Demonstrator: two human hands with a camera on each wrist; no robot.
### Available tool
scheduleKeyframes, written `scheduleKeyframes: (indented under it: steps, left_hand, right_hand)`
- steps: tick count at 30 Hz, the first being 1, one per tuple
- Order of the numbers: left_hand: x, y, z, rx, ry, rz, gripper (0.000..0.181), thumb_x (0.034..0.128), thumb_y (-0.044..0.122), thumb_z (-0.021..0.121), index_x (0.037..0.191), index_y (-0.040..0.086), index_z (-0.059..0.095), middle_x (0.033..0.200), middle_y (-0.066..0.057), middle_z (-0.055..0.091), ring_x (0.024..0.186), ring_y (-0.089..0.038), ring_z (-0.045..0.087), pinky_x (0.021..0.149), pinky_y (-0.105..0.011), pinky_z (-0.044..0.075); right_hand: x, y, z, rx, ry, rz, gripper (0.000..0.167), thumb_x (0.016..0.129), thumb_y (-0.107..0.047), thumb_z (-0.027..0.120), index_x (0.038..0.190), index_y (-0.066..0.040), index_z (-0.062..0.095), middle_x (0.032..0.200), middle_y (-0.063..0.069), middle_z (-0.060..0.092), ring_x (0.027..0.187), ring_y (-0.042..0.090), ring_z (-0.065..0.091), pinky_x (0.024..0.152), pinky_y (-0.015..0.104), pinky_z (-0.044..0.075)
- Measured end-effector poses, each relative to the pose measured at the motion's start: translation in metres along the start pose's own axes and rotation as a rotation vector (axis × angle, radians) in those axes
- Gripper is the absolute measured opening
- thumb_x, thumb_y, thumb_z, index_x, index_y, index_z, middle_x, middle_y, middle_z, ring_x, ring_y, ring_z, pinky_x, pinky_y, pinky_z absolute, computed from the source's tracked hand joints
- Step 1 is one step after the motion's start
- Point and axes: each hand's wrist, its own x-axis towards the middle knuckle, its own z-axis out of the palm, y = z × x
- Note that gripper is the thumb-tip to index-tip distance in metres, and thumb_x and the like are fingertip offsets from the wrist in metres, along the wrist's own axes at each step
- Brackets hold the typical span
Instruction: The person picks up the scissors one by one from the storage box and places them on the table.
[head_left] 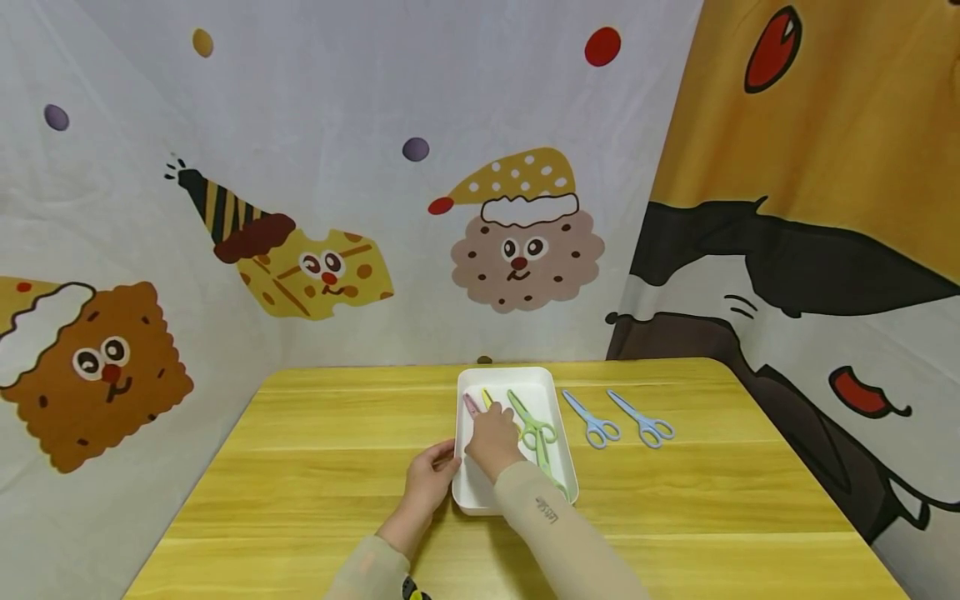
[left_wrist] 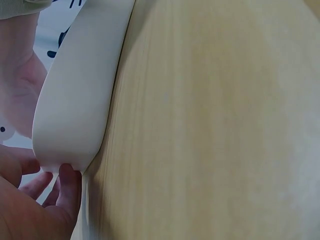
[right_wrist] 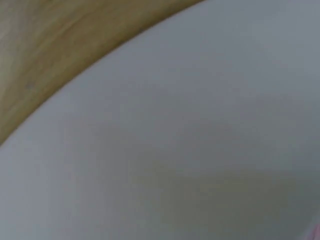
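A white tray (head_left: 465, 492) holds pink scissors (head_left: 471, 406), yellow scissors (head_left: 487, 398) and green scissors (head_left: 521, 409), with more green scissors (head_left: 543, 457) below those. My left hand (head_left: 426, 483) is at the tray's left side; in the left wrist view the hand (left_wrist: 47, 207) grips a corner of the tray (left_wrist: 80, 90) between thumb and fingers. Inside the tray, my right hand (head_left: 495, 442) is over the pink and yellow scissors, its fingertips largely hidden. The right wrist view shows the blurred tray (right_wrist: 150, 100) and a pink bit at the lower right corner.
Two blue scissors (head_left: 586, 411) (head_left: 633, 412) lie side by side on the wooden table (head_left: 322, 467), right of the tray. A curtain with cartoon prints (head_left: 337, 100) hangs behind the table.
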Motion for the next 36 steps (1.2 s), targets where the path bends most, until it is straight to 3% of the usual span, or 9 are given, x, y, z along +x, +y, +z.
scheduleKeyframes:
  steps: [10, 16, 27, 36]
  left_hand:
    - [0.003, -0.005, 0.003, 0.014, 0.012, -0.008, 0.034, 0.087, 0.0, 0.062, 0.119, -0.01, 0.059, 0.111, -0.027, 0.064, 0.101, -0.033, 0.064, 0.083, -0.03, 0.056]
    - [0.003, -0.004, 0.003, 0.027, 0.009, -0.008, 0.034, 0.0875, 0.001, 0.062, 0.119, -0.01, 0.059, 0.112, -0.026, 0.064, 0.101, -0.033, 0.063, 0.083, -0.032, 0.056]
    - [0.003, -0.003, 0.002, 0.03, 0.002, -0.014, 0.033, 0.0879, 0.001, 0.062, 0.119, -0.01, 0.059, 0.112, -0.026, 0.064, 0.101, -0.031, 0.063, 0.084, -0.032, 0.056]
    - [0.002, -0.002, 0.003, 0.011, 0.004, -0.037, 0.034, 0.0885, 0.002, 0.061, 0.121, -0.009, 0.059, 0.113, -0.026, 0.063, 0.103, -0.033, 0.063, 0.085, -0.032, 0.056]
  right_hand:
    - [0.003, 0.007, -0.009, 0.041, -0.025, 0.032, 0.065, 0.065, -0.034, 0.085, 0.111, 0.007, 0.063, 0.109, 0.02, 0.053, 0.102, 0.037, 0.052, 0.084, 0.044, 0.053]
    - [0.006, 0.012, -0.009, 0.025, -0.014, 0.001, 0.067, 0.064, -0.037, 0.085, 0.11, 0.006, 0.064, 0.112, 0.022, 0.054, 0.104, 0.041, 0.052, 0.085, 0.046, 0.053]
    - [0.008, 0.021, -0.014, 0.082, -0.004, -0.006, 0.053, 0.061, -0.034, 0.086, 0.093, 0.004, 0.068, 0.112, 0.022, 0.057, 0.102, 0.039, 0.054, 0.088, 0.047, 0.052]
    - [0.008, 0.033, -0.029, 0.061, -0.007, -0.025, 0.038, 0.062, -0.032, 0.084, 0.081, -0.005, 0.065, 0.106, 0.017, 0.055, 0.095, 0.034, 0.052, 0.077, 0.045, 0.054]
